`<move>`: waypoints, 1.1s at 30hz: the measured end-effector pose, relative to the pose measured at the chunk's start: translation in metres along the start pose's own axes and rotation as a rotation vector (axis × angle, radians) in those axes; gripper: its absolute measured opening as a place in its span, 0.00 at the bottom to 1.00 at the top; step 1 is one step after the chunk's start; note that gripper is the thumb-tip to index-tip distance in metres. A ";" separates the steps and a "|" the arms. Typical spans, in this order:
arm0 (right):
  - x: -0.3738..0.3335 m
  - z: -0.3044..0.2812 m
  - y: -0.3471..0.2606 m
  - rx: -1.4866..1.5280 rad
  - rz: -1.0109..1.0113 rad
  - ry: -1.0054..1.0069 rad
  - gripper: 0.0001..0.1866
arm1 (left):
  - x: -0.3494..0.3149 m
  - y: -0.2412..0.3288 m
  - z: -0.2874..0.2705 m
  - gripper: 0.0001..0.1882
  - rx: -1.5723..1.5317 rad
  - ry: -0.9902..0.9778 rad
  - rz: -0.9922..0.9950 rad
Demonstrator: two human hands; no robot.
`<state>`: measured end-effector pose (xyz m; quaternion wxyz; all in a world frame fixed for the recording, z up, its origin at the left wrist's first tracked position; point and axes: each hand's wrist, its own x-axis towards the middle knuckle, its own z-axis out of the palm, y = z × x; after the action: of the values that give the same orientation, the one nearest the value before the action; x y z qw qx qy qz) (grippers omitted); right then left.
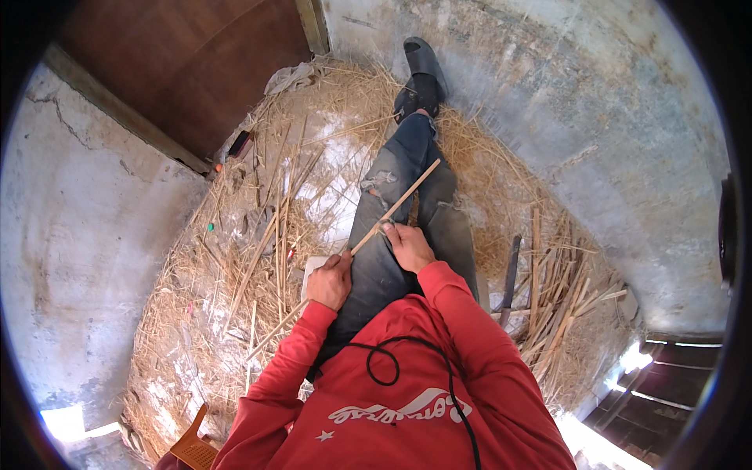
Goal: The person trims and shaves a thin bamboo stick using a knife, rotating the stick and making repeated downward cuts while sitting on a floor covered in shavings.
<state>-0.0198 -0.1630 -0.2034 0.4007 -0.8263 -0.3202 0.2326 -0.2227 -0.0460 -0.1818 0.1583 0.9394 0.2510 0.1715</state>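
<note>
Head view. Left hand (330, 280): fingers curled closed around a stick (412, 186), knuckles up. Right hand (409, 247): thumb and fingers drawn together against the same stick, farther up its length; a small dark bit shows at the fingertips, too small to name. Whether the right fingers fully wrap the stick, cannot tell.

Stick lies slantwise over the thighs, upper end above the knees, lower end running out past the left forearm toward the floor. Pale, slim, straight, wood-like.

Counts: two hands, one held stick, one long dark flat tool (511, 274) on the floor to the right, one orange chair (193, 446) at lower left, its part in view perforated. Pile of sticks (558, 301) just beside the tool: many, overlapping, not countable; tan to brown, thin, split-looking. More loose sticks (280, 249) left of the legs.

Ground: dry straw (345, 86), tangled and brittle-looking, over a whitish floor. Walls (603, 149) rough, stained, patchy grey-white; left one cracked. Door (188, 70) brown, flat. Trousers (376, 270) dark, worn, torn near the knees. Red top (392, 376), soft fabric, black cord.
</note>
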 end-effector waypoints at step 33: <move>0.007 -0.020 0.012 0.080 0.037 0.291 0.27 | -0.007 -0.004 0.010 0.18 0.160 0.202 0.103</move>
<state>0.0020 -0.1739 -0.2023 0.4710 -0.8405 -0.2338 0.1303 -0.2260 -0.0485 -0.1939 0.0480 0.9387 0.2300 0.2524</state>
